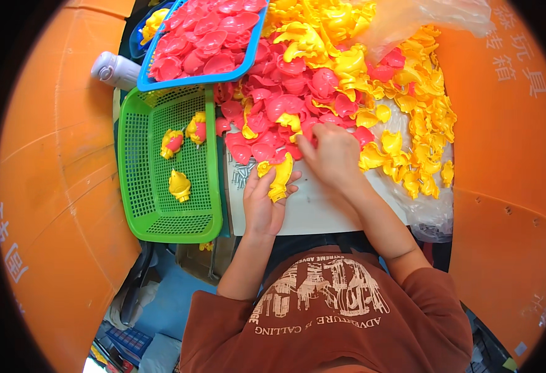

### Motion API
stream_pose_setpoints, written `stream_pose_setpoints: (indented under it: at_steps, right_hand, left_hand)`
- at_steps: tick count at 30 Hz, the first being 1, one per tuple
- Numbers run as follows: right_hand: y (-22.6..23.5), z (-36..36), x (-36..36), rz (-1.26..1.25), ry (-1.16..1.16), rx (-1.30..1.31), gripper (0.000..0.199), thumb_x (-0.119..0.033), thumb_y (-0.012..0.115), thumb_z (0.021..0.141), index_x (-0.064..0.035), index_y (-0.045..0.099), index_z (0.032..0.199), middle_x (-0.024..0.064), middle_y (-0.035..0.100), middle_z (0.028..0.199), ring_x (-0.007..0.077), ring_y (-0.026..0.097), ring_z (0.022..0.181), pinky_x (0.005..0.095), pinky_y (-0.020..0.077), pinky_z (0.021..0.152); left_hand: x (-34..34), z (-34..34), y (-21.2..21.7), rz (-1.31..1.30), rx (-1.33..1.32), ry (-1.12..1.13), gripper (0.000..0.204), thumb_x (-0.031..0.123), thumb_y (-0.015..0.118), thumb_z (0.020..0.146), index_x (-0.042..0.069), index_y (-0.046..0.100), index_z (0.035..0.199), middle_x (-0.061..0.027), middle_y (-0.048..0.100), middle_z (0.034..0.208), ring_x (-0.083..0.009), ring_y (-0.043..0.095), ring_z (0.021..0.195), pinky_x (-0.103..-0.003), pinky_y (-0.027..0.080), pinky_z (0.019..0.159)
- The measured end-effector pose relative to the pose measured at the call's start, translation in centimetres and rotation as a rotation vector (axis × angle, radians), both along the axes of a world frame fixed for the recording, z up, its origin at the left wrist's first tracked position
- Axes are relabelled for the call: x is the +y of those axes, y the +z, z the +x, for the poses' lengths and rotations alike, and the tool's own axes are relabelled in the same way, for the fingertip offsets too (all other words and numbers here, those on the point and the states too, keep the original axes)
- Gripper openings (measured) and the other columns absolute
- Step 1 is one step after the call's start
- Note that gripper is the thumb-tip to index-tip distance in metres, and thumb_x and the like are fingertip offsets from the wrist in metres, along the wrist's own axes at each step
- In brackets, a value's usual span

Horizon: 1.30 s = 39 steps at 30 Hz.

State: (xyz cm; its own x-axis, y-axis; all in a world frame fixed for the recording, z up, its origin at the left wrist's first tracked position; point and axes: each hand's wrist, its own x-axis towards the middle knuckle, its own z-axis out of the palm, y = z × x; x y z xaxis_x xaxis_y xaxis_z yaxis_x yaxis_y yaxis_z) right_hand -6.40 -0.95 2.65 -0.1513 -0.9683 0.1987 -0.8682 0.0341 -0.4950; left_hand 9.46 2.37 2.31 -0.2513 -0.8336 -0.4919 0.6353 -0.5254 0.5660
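Note:
My left hand (262, 204) is raised over the near edge of the white work surface, palm up. It holds a yellow plastic toy half-shell (279, 179), curved and hollow, between thumb and fingers. At the front of the heap, my right hand (334, 152) is bent down with thumb and forefinger closed around a red plastic shell (308, 128); its fingertips are partly hidden. Loose red shells (288, 105) lie piled beyond both hands, with a few yellow pieces mixed in. Small silver screws (242, 174) are scattered just left of my left hand.
A green basket (214, 205) at left holds several yellow-and-red toy figures. Beyond it stand a blue-rimmed basket (252, 56) full of red shells and a pale bottle (118, 71). Yellow shells (419, 112) spread along the right side. Orange panels (503, 143) flank the workplace.

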Motion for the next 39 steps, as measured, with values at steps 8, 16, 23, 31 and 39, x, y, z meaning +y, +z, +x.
stream_pose_setpoints:
  at_steps: [8,16,23,31,39]
  right_hand:
    - [2.8,-2.4,3.9,-0.185,0.316,-0.559,0.019,-0.001,0.070,0.072,-0.0015,0.065,0.090,0.0090,0.061,0.085,0.0175,0.058,0.079,0.0264,0.0466,0.066]
    - [4.9,-3.1,5.5,0.013,0.256,-0.521,0.014,-0.002,0.071,0.072,0.0008,0.065,0.085,0.0079,0.059,0.076,0.0141,0.055,0.066,0.0238,0.0414,0.056]
    - [5.3,-3.7,6.1,-0.103,0.118,-0.584,0.012,-0.006,0.069,0.076,0.0006,0.065,0.084,0.0107,0.061,0.072,0.0188,0.056,0.060,0.0267,0.0446,0.057]
    - [3.9,-2.8,6.0,-0.189,0.147,-0.670,0.008,-0.004,0.064,0.080,-0.0007,0.064,0.087,0.0133,0.051,0.112,0.0226,0.047,0.107,0.0320,0.0363,0.091]
    - [4.3,-3.0,5.9,-0.247,0.133,-0.455,0.009,-0.008,0.065,0.079,-0.0025,0.065,0.085,0.0166,0.050,0.115,0.0298,0.046,0.109,0.0374,0.0366,0.091]
  left_hand:
    - [-1.5,-3.9,0.9,-0.054,0.112,-0.015,0.025,0.020,0.054,0.093,0.010,0.047,0.114,-0.0061,0.059,0.104,-0.0195,0.062,0.088,-0.030,0.050,0.068]
    - [-1.5,-7.0,1.3,-0.237,0.051,0.022,0.023,0.004,0.057,0.089,0.006,0.048,0.110,-0.0049,0.057,0.101,-0.0129,0.058,0.089,-0.024,0.049,0.076]
    - [-2.1,-7.6,2.0,-0.195,0.072,0.020,0.024,0.022,0.051,0.095,0.007,0.048,0.113,-0.0071,0.057,0.107,-0.0141,0.059,0.093,-0.026,0.048,0.080]
    - [-1.6,-7.9,2.7,-0.139,0.275,-0.057,0.050,0.041,0.018,0.100,0.004,0.044,0.120,-0.0121,0.051,0.117,-0.0223,0.050,0.110,-0.036,0.041,0.096]
    - [-1.3,-8.4,3.8,-0.166,0.353,-0.059,0.045,0.037,0.019,0.100,0.006,0.043,0.122,-0.0107,0.051,0.116,-0.0199,0.053,0.104,-0.033,0.043,0.090]
